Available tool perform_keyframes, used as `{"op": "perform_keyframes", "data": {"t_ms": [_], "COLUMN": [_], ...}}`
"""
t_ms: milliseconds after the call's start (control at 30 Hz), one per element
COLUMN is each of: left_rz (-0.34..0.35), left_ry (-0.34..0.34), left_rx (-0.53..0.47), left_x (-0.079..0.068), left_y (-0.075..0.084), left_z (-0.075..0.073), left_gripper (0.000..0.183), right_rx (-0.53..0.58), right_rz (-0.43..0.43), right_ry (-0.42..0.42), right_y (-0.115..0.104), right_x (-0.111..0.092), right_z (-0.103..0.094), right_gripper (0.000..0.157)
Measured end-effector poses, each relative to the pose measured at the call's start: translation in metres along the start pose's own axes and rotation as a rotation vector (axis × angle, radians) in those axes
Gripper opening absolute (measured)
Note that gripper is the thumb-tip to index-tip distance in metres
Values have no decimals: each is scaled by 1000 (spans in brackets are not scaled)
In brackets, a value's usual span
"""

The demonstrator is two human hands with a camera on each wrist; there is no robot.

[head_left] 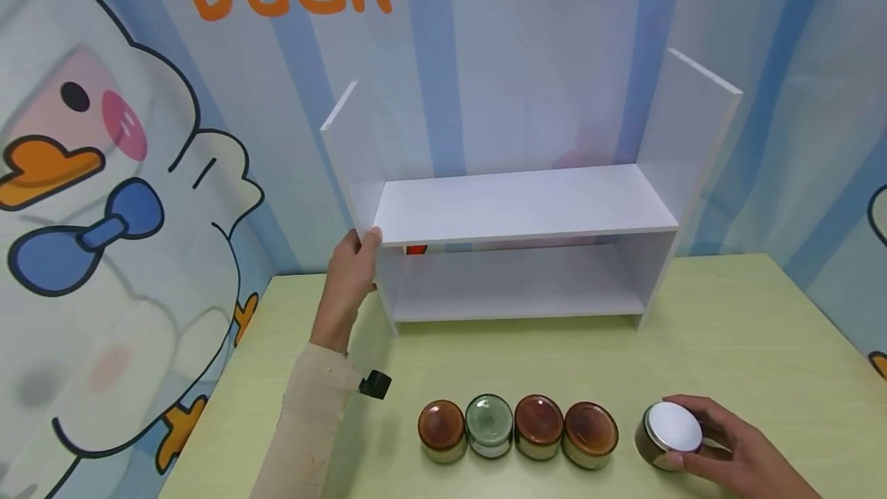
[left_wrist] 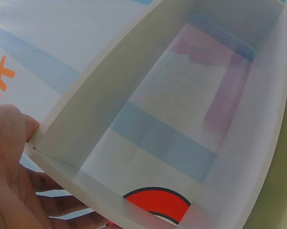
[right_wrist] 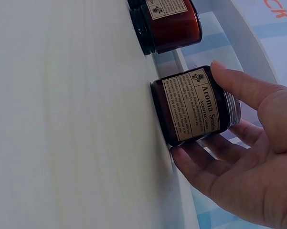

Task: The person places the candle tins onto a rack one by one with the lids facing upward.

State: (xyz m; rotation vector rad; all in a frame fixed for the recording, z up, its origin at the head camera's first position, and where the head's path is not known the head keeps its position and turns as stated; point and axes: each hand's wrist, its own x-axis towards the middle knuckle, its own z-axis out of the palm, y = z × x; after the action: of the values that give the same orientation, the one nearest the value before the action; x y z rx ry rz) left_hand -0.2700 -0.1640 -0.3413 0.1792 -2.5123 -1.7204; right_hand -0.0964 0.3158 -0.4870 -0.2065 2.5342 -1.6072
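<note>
My left hand [head_left: 349, 272] grips the left side panel of a white two-tier shelf [head_left: 527, 202], where the upper board meets it. In the left wrist view the thumb [left_wrist: 31, 128] lies at the panel's front edge, with the other fingers along its outer side. At the lower right, my right hand [head_left: 738, 445] holds a dark scented candle jar [head_left: 668, 433] between thumb and fingers. Its pale metal lid faces up, and the right wrist view shows a tan printed label [right_wrist: 193, 105]. The jar's base is at or very near the tabletop.
Left of the held jar, a row of several candle jars includes a green one [head_left: 490, 420] and an amber one [head_left: 590, 433]. They stand on the pale green table [head_left: 748, 345], in front of the shelf. A printed duck backdrop [head_left: 499, 60] hangs behind.
</note>
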Motion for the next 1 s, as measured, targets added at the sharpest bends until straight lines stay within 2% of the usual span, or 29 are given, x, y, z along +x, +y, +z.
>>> {"op": "perform_keyframes", "data": {"t_ms": [433, 767, 1000], "left_rz": [5, 8, 4], "left_ry": [-7, -18, -14], "left_rx": [-6, -27, -26], "left_x": [0, 0, -1], "left_y": [0, 0, 1], "left_z": [0, -1, -1], "left_gripper": [61, 61, 60], "right_rx": [10, -71, -104], "right_rz": [60, -26, -4], "right_ry": [35, 77, 92], "right_y": [-5, -6, -9], "right_x": [-2, 1, 5], "right_z": [1, 1, 0], "right_gripper": [64, 55, 58]}}
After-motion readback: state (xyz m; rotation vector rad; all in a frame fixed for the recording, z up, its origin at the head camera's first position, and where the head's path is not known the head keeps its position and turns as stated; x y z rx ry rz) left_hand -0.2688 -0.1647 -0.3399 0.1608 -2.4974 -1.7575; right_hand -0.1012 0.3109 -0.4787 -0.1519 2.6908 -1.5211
